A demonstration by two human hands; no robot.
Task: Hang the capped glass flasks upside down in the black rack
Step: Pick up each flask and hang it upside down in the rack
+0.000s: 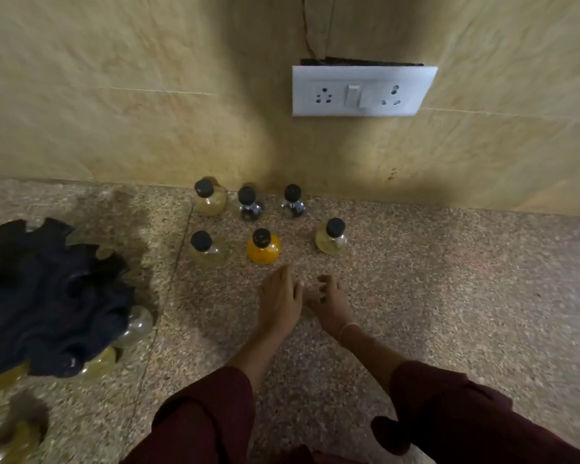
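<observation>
Several small round glass flasks with black caps stand upright on the speckled counter by the wall. The nearest one is bright orange (pixel 263 247); pale yellow flasks stand at its left (pixel 204 248) and right (pixel 331 236). Behind them stand another yellow flask (pixel 209 198) and two dark ones (pixel 249 203) (pixel 293 201). The black rack (pixel 44 299) sits at the left with several flasks hanging from its notched edge, such as a clear one (pixel 135 326). My left hand (pixel 279 303) and my right hand (pixel 330 304) hover side by side just short of the orange flask, both empty, fingers loosely apart.
A white socket and switch plate (pixel 359 91) is fixed on the beige tiled wall behind the flasks. Another yellowish flask (pixel 17 443) lies blurred at the lower left corner. Dark red sleeves cover my forearms.
</observation>
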